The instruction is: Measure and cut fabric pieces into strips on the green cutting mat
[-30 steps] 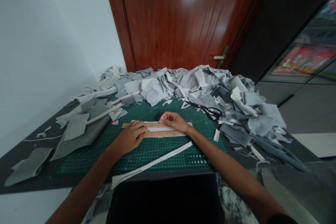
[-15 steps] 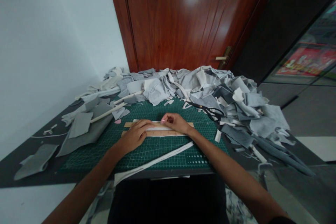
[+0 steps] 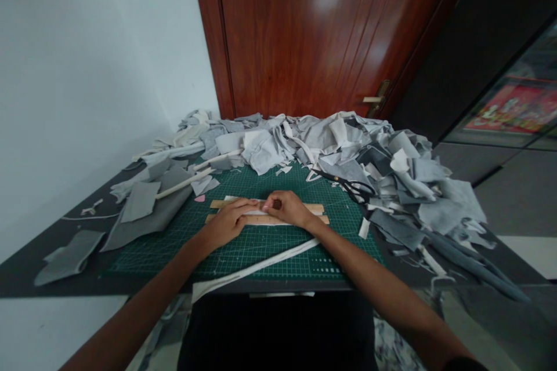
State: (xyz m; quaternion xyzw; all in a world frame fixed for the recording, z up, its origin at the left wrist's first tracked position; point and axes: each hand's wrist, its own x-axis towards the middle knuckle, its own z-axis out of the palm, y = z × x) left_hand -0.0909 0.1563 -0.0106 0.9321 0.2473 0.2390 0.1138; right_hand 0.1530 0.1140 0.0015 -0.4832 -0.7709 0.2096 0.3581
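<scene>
My left hand (image 3: 226,223) lies with fingers stretched across two wooden rulers, holding neither. The rear ruler (image 3: 314,208) and the front ruler (image 3: 270,220) lie roughly parallel on a strip of white fabric (image 3: 250,212). My right hand (image 3: 287,207) is closed in a pinch on a small pink piece of tailor's chalk (image 3: 266,207), low over the fabric between the rulers. Its fingers hide most of the chalk. Under everything is a green cutting mat (image 3: 256,249). Another pink chalk piece (image 3: 199,198) lies on the mat, left of the rulers.
Grey and white fabric scraps (image 3: 261,151) are heaped along the back and both sides. Black scissors (image 3: 348,181) lie at the right by the heap. A long white fabric strip (image 3: 261,266) runs across the mat's front and over the table edge. Behind stands a wooden door (image 3: 296,40).
My right hand has shifted slightly left along the rulers, nearer my left hand, with the chalk in its pinch. My left hand stays on the rulers. The whole view has shifted a little.
</scene>
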